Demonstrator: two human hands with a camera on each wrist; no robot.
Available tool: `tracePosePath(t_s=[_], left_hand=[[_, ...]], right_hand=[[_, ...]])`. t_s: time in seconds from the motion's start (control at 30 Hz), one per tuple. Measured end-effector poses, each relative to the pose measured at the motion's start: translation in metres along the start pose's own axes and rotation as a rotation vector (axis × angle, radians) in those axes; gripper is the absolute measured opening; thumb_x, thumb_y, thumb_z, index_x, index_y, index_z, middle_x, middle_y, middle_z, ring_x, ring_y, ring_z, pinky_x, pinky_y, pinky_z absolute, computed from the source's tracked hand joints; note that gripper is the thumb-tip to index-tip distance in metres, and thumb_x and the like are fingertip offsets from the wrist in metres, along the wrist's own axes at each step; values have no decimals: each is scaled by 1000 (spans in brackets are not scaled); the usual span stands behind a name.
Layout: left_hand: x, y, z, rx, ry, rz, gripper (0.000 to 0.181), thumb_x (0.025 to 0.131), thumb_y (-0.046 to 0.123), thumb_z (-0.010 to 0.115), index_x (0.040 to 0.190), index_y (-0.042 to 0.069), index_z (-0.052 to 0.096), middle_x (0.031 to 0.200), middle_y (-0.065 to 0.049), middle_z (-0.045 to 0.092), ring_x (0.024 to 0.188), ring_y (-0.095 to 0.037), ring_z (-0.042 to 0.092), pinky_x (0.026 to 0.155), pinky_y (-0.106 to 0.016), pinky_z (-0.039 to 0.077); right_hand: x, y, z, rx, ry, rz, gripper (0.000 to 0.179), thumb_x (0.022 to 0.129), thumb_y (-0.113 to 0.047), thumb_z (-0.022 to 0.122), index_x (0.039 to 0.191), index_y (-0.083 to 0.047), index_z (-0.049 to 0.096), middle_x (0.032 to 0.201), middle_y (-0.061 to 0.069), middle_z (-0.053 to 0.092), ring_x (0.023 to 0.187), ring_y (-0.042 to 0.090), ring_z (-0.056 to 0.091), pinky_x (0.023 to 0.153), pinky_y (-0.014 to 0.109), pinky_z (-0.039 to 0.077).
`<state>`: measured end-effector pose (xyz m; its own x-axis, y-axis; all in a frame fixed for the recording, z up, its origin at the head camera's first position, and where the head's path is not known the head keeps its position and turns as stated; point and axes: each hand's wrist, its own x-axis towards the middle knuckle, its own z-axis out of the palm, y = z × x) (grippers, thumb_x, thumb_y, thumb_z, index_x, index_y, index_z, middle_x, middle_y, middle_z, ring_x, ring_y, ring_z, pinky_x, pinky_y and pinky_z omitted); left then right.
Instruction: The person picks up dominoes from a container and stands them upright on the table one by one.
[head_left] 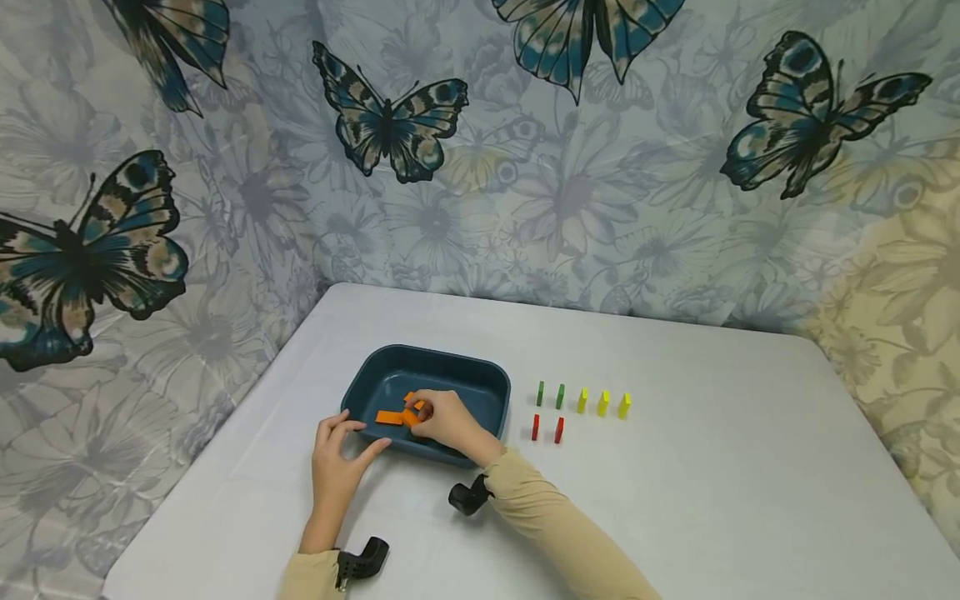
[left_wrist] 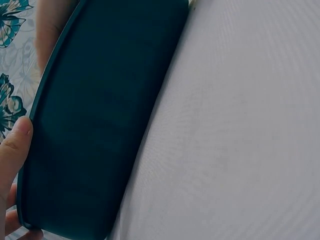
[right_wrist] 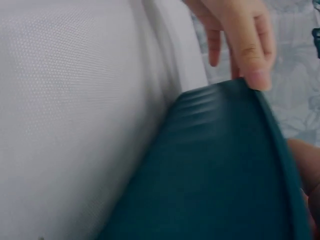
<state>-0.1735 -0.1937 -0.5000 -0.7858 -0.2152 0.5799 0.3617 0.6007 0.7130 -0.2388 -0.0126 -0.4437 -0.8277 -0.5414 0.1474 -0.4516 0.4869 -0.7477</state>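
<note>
A dark blue plastic tray (head_left: pixel 480 377) stands on the table, with several flat orange domino blocks (head_left: pixel 388 417) lying inside it. My left hand (head_left: pixel 336 467) holds the tray's near left corner, thumb on the front rim and fingers at the left side. In the left wrist view the thumb (left_wrist: pixel 17 145) presses against the tray wall (left_wrist: pixel 95 115). Over the tray reaches my right hand (head_left: pixel 453 421), pinching an orange domino block (head_left: pixel 410 417) with thumb and fingertips. In the right wrist view, most of this hand is hidden behind the tray's rim.
Right of the tray, upright domino blocks stand in rows: green (head_left: pixel 561 396), yellow (head_left: pixel 603 403) and red (head_left: pixel 558 430). White cloth covers the table (head_left: pixel 712 467). Butterfly-patterned fabric (head_left: pixel 585 208) hangs behind and to the left.
</note>
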Motion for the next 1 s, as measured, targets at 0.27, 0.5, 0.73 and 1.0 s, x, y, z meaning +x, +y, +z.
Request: tracePosePath(t_s=[0.27, 0.5, 0.73, 1.0], left_hand=[[1, -1, 1, -6, -1, 3, 38, 57, 12, 85, 85, 1, 62, 106, -22, 48, 106, -34, 45, 88, -50, 37], [-1, -2, 2, -6, -5, -9, 37, 58, 15, 84, 86, 5, 62, 107, -21, 48, 108, -33, 44, 90, -49, 36], [-1, -1, 0, 3, -11, -16, 37, 59, 17, 84, 86, 6, 62, 108, -19, 48, 108, -33, 44, 90, -49, 36], [0, 0, 0, 5, 3, -3, 38, 57, 14, 85, 85, 4, 62, 106, -20, 48, 108, -32, 45, 89, -49, 37]], right_hand=[[-14, -4, -20, 158, 51, -81, 29, 75, 3, 66, 104, -1, 60, 79, 6, 58, 69, 15, 55, 62, 21, 49], [-39, -25, -51, 296, 123, -124, 28, 76, 10, 60, 103, 6, 56, 84, 18, 57, 74, 30, 56, 66, 37, 51], [-62, -19, -74, 332, 183, -99, 30, 77, 12, 56, 107, 8, 53, 89, 19, 56, 78, 31, 57, 68, 31, 52], [-88, 0, -100, 340, 296, -45, 30, 76, 15, 59, 105, 12, 50, 88, 21, 55, 78, 35, 56, 68, 29, 52]])
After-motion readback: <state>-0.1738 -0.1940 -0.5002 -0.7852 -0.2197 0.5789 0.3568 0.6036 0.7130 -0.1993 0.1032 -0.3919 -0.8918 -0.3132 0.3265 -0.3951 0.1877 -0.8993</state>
